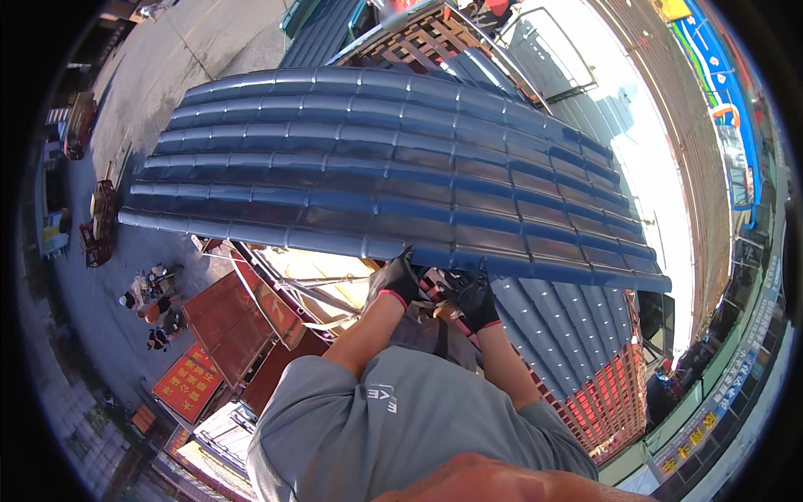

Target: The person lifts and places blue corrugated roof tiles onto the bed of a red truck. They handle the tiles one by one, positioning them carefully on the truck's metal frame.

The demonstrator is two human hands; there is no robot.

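Note:
A wide, dark blue ribbed roofing sheet with a tile-like pattern spans the middle of the view, its near edge just in front of my body. Both hands wear black gloves with red cuffs. Near the middle of that edge, my left hand is closed on the sheet, fingertips showing on top. A little to its right, my right hand also grips the edge, its fingers partly hidden by the sheet. Behind my right forearm lies another blue ribbed sheet over a red lattice frame.
A red-brown slatted frame stands beyond the sheet. Far below on the left are the ground, people around a small table and wooden chairs. Red panels and a red banner sit at lower left.

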